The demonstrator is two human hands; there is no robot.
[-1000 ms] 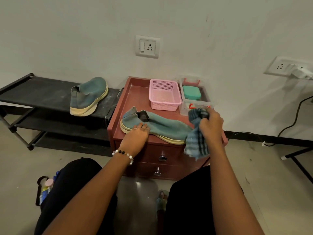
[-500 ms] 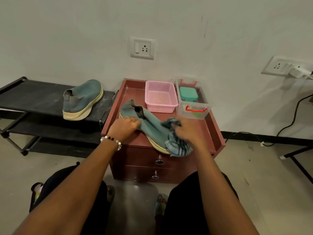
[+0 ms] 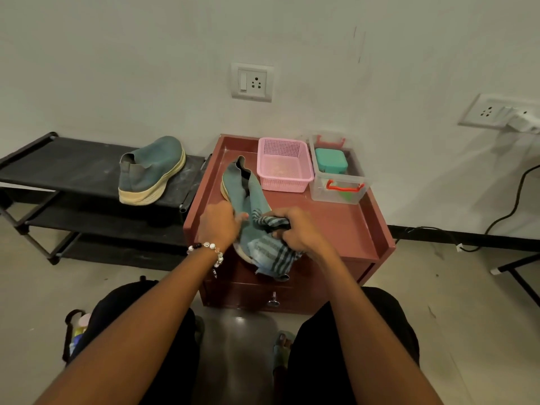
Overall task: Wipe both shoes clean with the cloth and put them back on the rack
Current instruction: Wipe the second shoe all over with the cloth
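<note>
One shoe (image 3: 152,169) sits on the rack (image 3: 73,168). On the worktop (image 3: 344,229), our left hand (image 3: 217,225) holds the other shoe (image 3: 244,194), its toe hidden under the cloth (image 3: 270,249) our right hand (image 3: 298,229) grips.

The pink basket (image 3: 285,165) and clear box (image 3: 339,182) block the table's (image 3: 344,229) back edge; its right front lies bare, as does the rack (image 3: 58,168) shelf left of the second shoe (image 3: 150,171)

Knit fabric shoe (image 3: 248,197), woven striped cloth (image 3: 271,252), perforated plastic basket (image 3: 285,165)
</note>
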